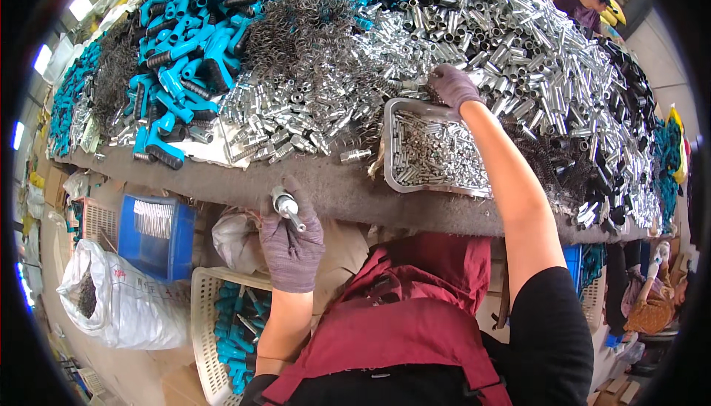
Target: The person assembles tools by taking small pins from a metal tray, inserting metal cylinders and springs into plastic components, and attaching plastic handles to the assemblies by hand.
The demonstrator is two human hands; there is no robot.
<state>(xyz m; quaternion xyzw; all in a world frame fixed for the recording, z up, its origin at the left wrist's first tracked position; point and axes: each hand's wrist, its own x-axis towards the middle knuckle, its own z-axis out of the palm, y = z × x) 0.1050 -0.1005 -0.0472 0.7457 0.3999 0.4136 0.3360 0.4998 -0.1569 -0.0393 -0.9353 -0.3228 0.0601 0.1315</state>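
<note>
From afar, I had the left hand [294,252] at 7 o'clock, wrapped round a silver fitting [284,203] at 8, by the bench's near edge. A bare strip of the bench [326,175] gave it open room toward 9. The right hand [455,86], at half past 1, curled at the far rim of a plastic tray [389,148]; I could not tell whether it gripped anything. Silver tubes [511,43] crowded it toward 2.
</note>
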